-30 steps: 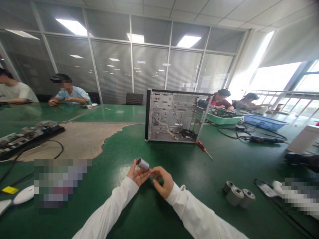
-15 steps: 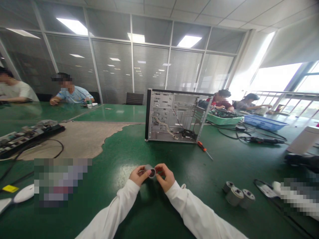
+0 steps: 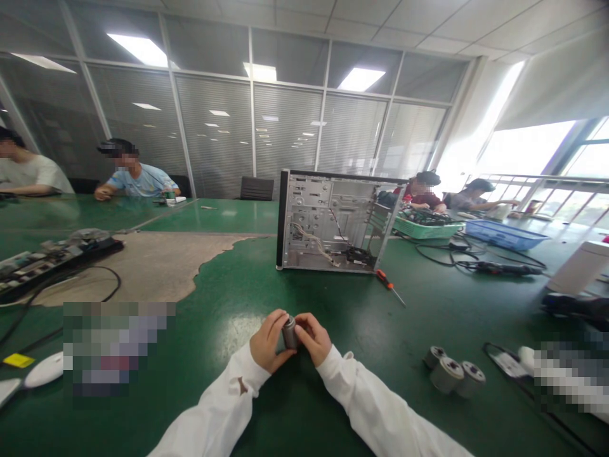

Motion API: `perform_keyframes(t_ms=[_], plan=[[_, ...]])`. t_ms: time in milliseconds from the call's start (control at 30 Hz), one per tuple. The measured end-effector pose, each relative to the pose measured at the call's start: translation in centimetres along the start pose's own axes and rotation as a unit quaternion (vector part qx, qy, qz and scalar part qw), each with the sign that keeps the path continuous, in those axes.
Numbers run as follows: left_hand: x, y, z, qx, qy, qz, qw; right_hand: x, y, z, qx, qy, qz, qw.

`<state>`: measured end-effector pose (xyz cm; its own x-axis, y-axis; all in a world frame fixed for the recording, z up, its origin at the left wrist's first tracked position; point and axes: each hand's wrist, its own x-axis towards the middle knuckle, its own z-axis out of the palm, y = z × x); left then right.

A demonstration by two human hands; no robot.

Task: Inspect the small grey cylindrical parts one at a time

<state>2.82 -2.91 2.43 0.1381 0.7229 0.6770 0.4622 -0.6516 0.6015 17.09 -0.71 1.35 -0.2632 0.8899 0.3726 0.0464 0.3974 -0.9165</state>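
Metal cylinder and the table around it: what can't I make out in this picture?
All in the head view:
Metal cylinder: its sides, partly covered by left hand and right hand.
Left pixelated patch: whatever lies beneath, masked by blocks.
Computer case: far side, behind its own body.
Green basket: contents, too small to name.
White box: right end, cut by the edge.

Room type: office-style room serving as an electronics workshop.
Partition: glazed wall (image 3: 214, 133) with blinds, upper left to upper centre.
Ceiling: pale panels (image 3: 438, 28), upper right.
Furniture: long green table (image 3: 228, 295); black chair (image 3: 257, 188), centre.
Equipment: opened computer case (image 3: 333, 222), centre; screwdriver (image 3: 390, 287), right of centre; parts basket (image 3: 428, 230), right.
Occupancy: seated people (image 3: 143, 181), left and right.
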Motion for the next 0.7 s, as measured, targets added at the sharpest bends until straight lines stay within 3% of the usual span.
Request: perform_keyframes(t_ms=[233,400,500,700], plan=[[-0.3,-1.2,0.2,0.003,-0.024,-0.011,1.000,0.2,0.8,0.4,0.134,-0.042,0.049,0.989],[-0.2,-2.2,0.1,0.013,-0.037,-0.035,0.999,0.4,1.2,0.8,0.205,-0.010,0.078,0.976],[0.1,-2.2,-0.3,-0.003,-0.077,-0.053,0.996,0.6,1.7,0.8,0.220,-0.005,0.098,0.971],[0.3,-2.1,-0.6,0.094,-0.129,0.015,0.987,0.8,2.1,0.4,0.245,-0.011,0.119,0.962]])
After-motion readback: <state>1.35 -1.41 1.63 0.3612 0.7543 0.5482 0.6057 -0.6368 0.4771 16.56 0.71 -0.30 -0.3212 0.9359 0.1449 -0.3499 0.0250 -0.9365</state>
